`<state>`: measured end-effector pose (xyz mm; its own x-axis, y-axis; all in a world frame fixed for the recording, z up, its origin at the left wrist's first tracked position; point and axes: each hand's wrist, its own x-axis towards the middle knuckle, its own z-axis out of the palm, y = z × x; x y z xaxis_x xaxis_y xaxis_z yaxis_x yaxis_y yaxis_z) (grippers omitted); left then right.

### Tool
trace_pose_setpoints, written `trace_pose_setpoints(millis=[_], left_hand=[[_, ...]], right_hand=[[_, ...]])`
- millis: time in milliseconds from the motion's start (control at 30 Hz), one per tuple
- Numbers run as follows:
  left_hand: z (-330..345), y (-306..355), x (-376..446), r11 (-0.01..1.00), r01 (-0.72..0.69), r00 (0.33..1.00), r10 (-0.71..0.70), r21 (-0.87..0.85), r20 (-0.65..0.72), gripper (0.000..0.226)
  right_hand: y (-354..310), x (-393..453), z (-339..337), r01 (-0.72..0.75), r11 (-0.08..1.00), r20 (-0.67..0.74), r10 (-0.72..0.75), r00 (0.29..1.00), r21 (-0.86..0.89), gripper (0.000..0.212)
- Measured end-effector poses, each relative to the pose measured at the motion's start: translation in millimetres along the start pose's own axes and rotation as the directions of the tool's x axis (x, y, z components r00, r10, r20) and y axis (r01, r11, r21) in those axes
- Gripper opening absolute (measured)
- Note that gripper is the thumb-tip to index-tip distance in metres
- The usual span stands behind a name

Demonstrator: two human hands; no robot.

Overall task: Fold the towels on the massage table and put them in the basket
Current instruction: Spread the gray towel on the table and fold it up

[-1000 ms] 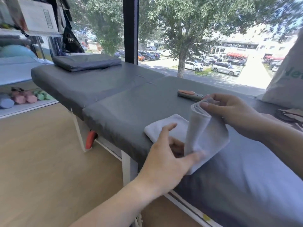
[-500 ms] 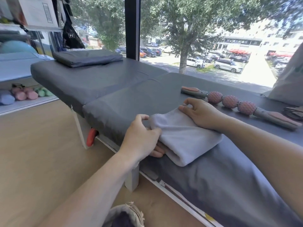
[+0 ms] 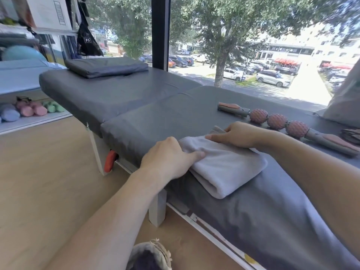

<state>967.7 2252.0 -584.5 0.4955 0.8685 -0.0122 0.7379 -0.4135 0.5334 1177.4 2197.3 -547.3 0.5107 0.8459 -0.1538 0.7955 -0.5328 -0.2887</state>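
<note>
Here, folded light grey towel (image 3: 226,168) lay at centre frame on the near edge of the grey massage table (image 3: 120,100), left hand (image 3: 169,158) gripped its left end with curled fingers, right hand (image 3: 237,135) rested on its far edge, fingers pressed together, spiked roller stick (image 3: 276,121) right of centre, basket rim (image 3: 153,254) at bottom edge.

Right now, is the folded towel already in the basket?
No, the folded towel lies on the massage table under both hands, while the basket sits on the floor below.

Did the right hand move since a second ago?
Yes. The right hand came down from holding the towel up and now rests on its far edge, lower against the massage roller behind it.
</note>
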Motion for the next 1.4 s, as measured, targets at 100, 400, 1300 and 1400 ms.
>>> trace_pose_setpoints(millis=[100,400,1300,1400], left_hand=[[-2.4,0.0,6.0,1.0,-0.013,1.0,0.013,-0.002,0.01,0.075],[-21.0,15.1,0.6,0.678,-0.547,0.795,0.237,-0.492,-0.558,0.042],[45.0,-38.1,-36.4,0.632,-0.759,0.648,0.709,-0.156,-0.278,0.053],[39.1,-30.8,-40.2,0.64,-0.708,0.706,0.644,-0.298,-0.294,0.043]], right_hand=[[4.9,-9.2,-12.4,0.066,0.949,0.155,-0.118,0.981,0.307,0.046],[7.0,-56.8,-42.2,0.588,0.476,-0.378,-0.468,0.799,0.654,0.023],[63.3,-107.7,32.4,0.724,0.688,-0.341,-0.694,0.634,-0.054,0.03],[61.3,-111.5,28.6,0.671,0.739,-0.396,-0.601,0.695,0.056,0.032]])
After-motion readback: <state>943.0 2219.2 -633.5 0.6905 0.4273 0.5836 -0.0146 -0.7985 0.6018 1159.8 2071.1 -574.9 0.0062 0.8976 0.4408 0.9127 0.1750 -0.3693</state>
